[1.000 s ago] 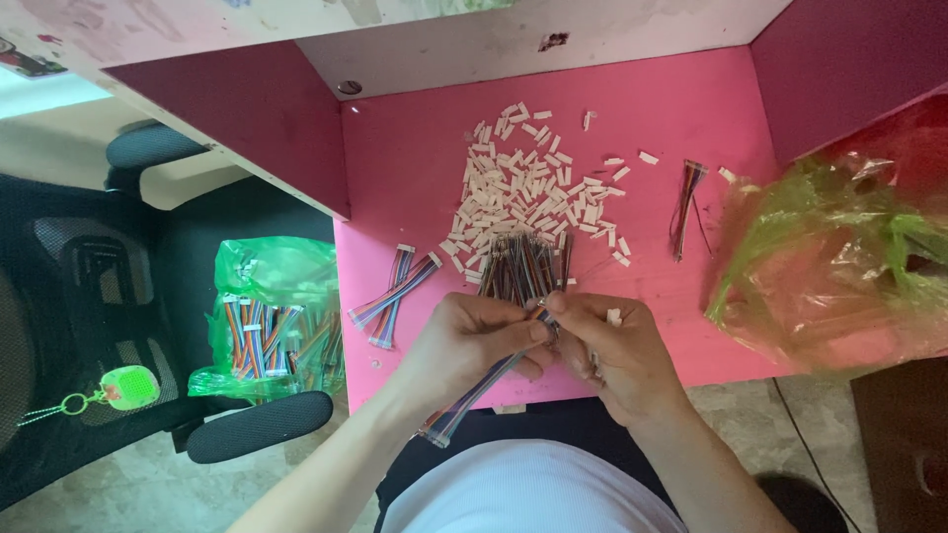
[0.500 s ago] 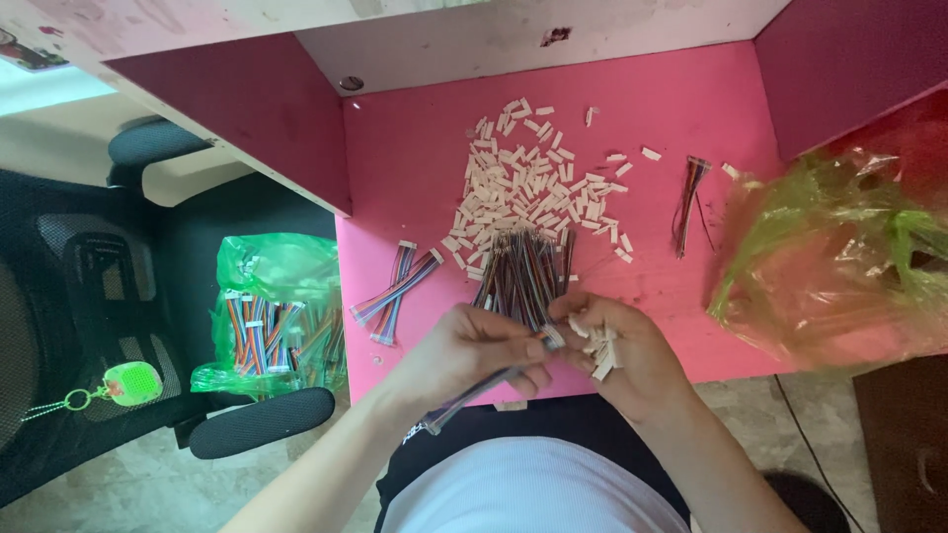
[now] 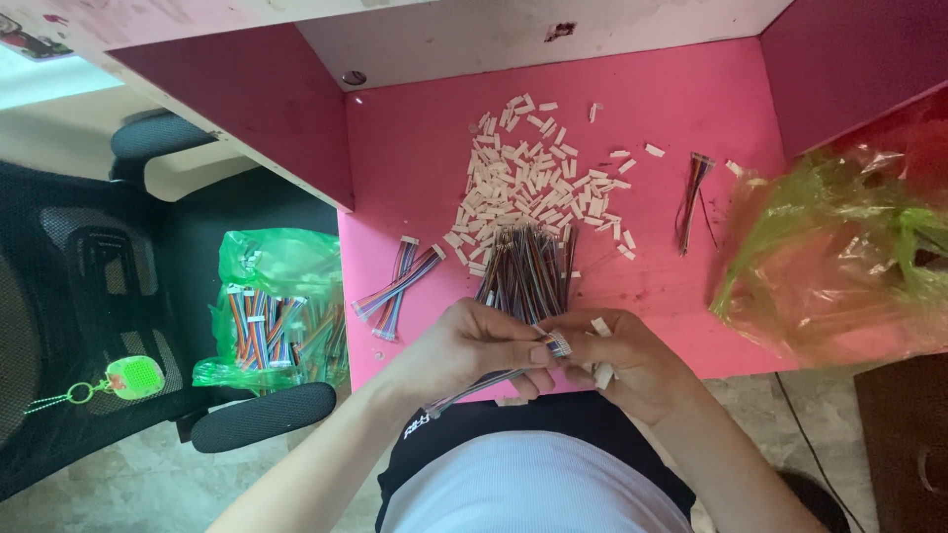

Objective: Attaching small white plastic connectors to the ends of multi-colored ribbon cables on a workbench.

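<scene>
- Left hand (image 3: 469, 347): fingers pinched together on a thin multicoloured ribbon wire (image 3: 494, 380) near its far end, over the near edge of the pink table (image 3: 652, 89); the wire trails down and left below the palm.
- Right hand (image 3: 627, 360): fingers closed around a few small white plastic connector housings (image 3: 600, 328), touching the wire's tip.
- Handling, as a judgement: the wire looks light, limp and slim; best taken just behind its bare end, where it bends least. The housings look rigid, tiny and easy to drop.
- Pile of loose white housings (image 3: 533, 183): far centre of the table.
- Bundle of dark multicoloured wires (image 3: 528, 271): just beyond the hands.
- Finished wires with end plugs (image 3: 395, 286): left edge of the table.
- Green plastic bag of wires (image 3: 276, 306): on a black chair (image 3: 89, 247), left.
- Crumpled green plastic bag (image 3: 839, 266): right.
</scene>
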